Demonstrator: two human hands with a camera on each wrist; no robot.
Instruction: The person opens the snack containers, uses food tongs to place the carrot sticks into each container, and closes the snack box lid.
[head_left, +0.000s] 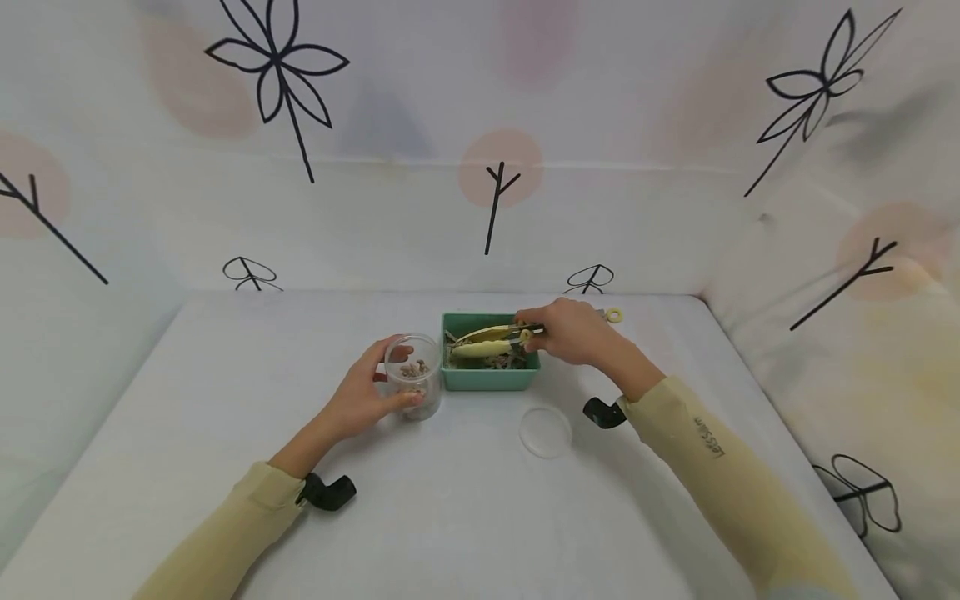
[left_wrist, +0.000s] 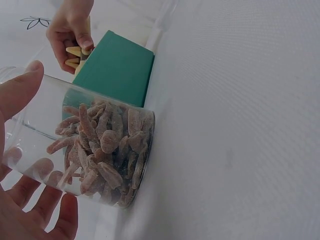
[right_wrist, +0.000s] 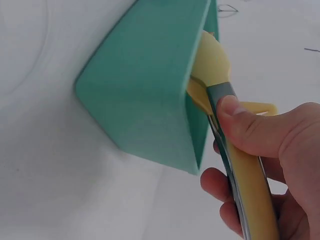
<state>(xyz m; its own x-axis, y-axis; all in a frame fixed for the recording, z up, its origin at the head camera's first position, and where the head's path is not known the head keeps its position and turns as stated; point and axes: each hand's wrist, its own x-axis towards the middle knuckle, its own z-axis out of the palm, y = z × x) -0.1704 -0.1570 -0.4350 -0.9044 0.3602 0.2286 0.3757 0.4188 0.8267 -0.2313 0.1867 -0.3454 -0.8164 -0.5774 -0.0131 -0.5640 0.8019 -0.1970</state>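
Note:
My left hand [head_left: 360, 403] grips a clear jar [head_left: 426, 405] around its side, thumb at the front. Inside the jar, brownish dusty dried pieces [left_wrist: 107, 150] fill the lower part, showing clearly in the left wrist view. Right of the jar stands a green rectangular box [head_left: 491, 381] with grey-brown pieces [head_left: 504, 363] in it. Over at the box's right end, my right hand [head_left: 576, 332] holds yellow tongs [head_left: 480, 349], their wide heads down in the box. The thumb presses on the tongs' grey band in the right wrist view. Whether the tongs pinch a piece is hidden.
A clear round lid [head_left: 546, 432] lies on the white tabletop [head_left: 465, 508], in front of the box and to its right. Patterned white cloth [head_left: 420, 217] rises behind the table and at both sides. A black wrist mount [head_left: 330, 492] sits at the left cuff.

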